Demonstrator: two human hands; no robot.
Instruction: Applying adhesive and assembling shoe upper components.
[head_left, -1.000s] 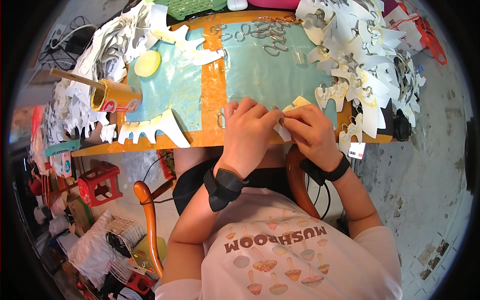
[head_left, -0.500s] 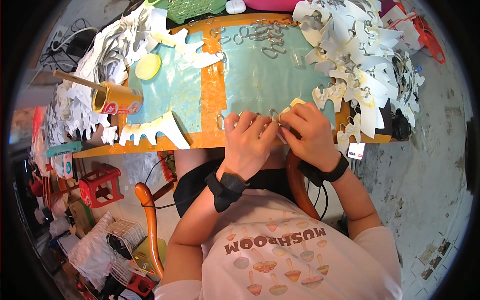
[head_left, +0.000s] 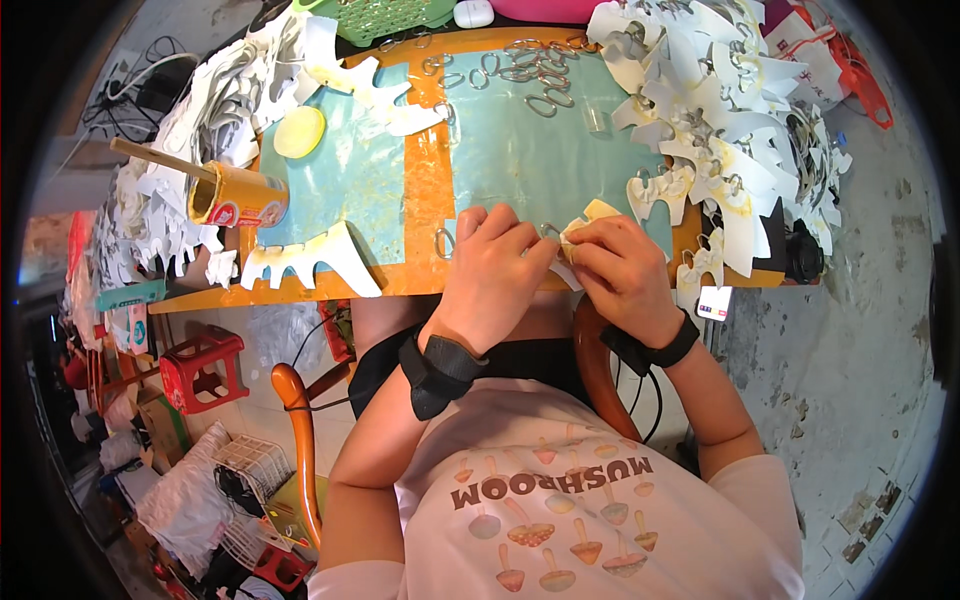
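1. Broad orange worktop (head_left: 428,175) with flat teal sheets (head_left: 530,160)
2. Heap of white, notched, sheet-like pieces (head_left: 735,150) on its right, probably kept aside for elbow room
3. Bare right hand (head_left: 625,275), grip pinching a small white-and-yellow notched piece (head_left: 598,210) at the near edge, likely steadying it
4. Bare left hand (head_left: 493,270) beside it; whether its grip is closed, I cannot tell
5. Silver oval metal rings (head_left: 540,70) beyond, seemingly for easy reach

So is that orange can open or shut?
Open: the orange can shows its mouth with no lid across it, and a wooden stick pokes out.
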